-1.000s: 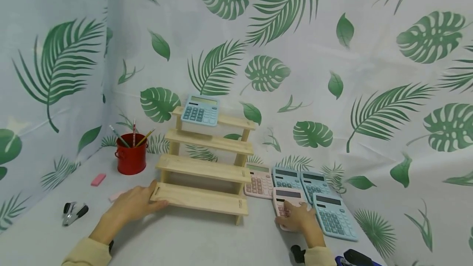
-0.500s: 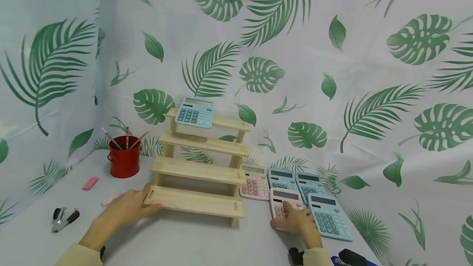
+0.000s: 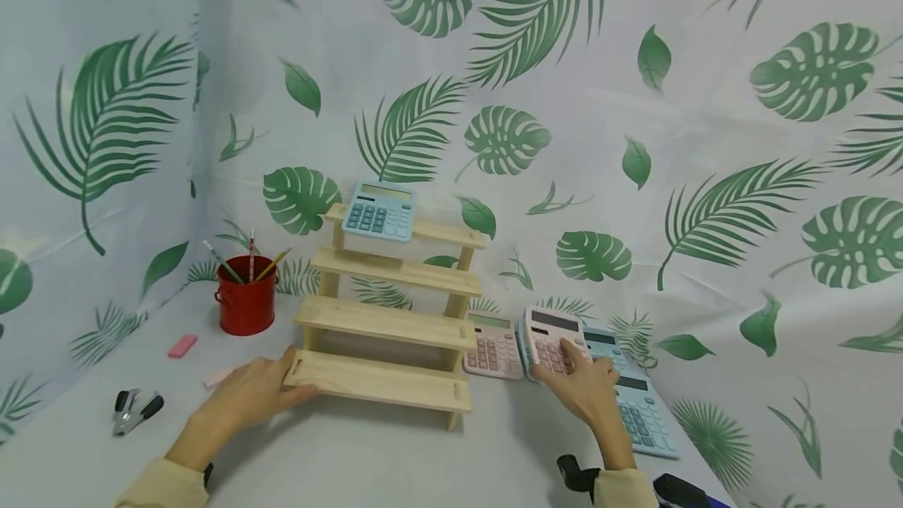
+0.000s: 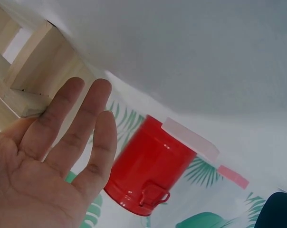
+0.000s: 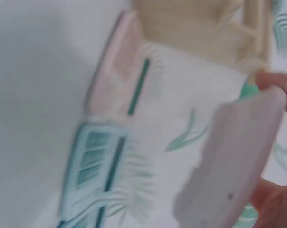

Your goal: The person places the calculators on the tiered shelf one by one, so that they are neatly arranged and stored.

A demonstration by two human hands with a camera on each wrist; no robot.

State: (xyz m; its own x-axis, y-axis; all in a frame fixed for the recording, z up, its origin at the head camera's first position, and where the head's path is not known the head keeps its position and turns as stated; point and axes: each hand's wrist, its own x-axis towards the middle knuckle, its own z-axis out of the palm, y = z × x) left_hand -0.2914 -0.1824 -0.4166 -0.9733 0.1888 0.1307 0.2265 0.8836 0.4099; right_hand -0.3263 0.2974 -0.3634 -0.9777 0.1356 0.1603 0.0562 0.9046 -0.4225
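Note:
A stepped wooden rack [image 3: 392,320] stands mid-table with a blue calculator [image 3: 381,211] on its top shelf. My left hand [image 3: 248,396] rests against the left end of the lowest shelf, its fingers straight [image 4: 81,123] beside the wood [image 4: 34,80]. My right hand [image 3: 580,387] grips a pink calculator [image 3: 552,340] and holds it lifted and tilted above the blue calculators [image 3: 638,410] lying right of the rack. In the blurred right wrist view the pink calculator's pale underside [image 5: 229,166] fills the right half. Another pink calculator [image 3: 494,346] lies flat by the rack's right leg.
A red tin [image 3: 246,304] with pencils stands left of the rack; it also shows in the left wrist view [image 4: 148,175]. A pink eraser [image 3: 183,346] and a staple remover [image 3: 132,409] lie on the left. A dark stapler [image 3: 680,489] sits at the lower right. Leaf-print cloth walls the back.
My right hand has picked the pink calculator up off the table and raised it up and back. The left hand stays on the lowest shelf.

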